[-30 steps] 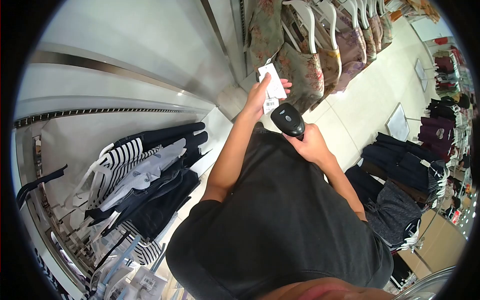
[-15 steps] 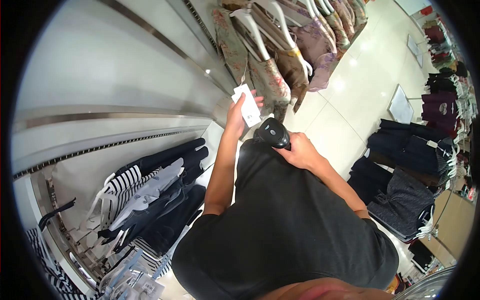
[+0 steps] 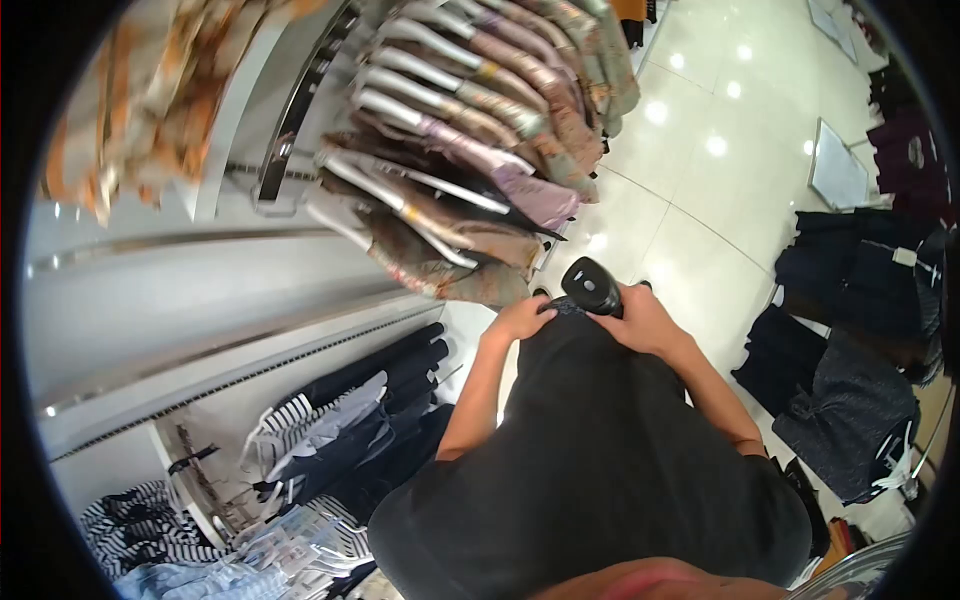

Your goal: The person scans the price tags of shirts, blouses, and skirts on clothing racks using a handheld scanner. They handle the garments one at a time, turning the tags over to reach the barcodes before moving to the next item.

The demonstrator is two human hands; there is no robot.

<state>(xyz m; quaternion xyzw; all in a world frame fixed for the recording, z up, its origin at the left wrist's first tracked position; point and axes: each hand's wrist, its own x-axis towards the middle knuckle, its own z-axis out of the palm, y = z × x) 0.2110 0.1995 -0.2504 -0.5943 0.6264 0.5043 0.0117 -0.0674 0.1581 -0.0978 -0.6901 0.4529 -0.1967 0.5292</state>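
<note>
My right hand (image 3: pixel 645 320) is wrapped round the grip of a black barcode scanner (image 3: pixel 591 286), held in front of my body with its head tilted up and to the left. My left hand (image 3: pixel 521 319) is low, beside the front of my dark shirt (image 3: pixel 600 430) and just below a floral garment (image 3: pixel 455 275) on a hanger. Its thumb and a finger show slightly apart, with nothing visible between them; the other fingers are hidden. Floral and plain blouses (image 3: pixel 520 120) hang in a row on white hangers ahead of me.
Dark and striped clothes (image 3: pixel 350 430) hang on a wall rack at the left, with more hangers (image 3: pixel 300 540) below. Orange-patterned clothes (image 3: pixel 150 100) hang at the upper left. Dark garments (image 3: pixel 850 380) stand at the right across the tiled floor (image 3: pixel 690 190).
My left hand has let go of the white price tag and dropped lower toward my shirt; the tag is out of sight. The view has shifted, showing more of the hanging blouses. My right hand keeps the scanner.
</note>
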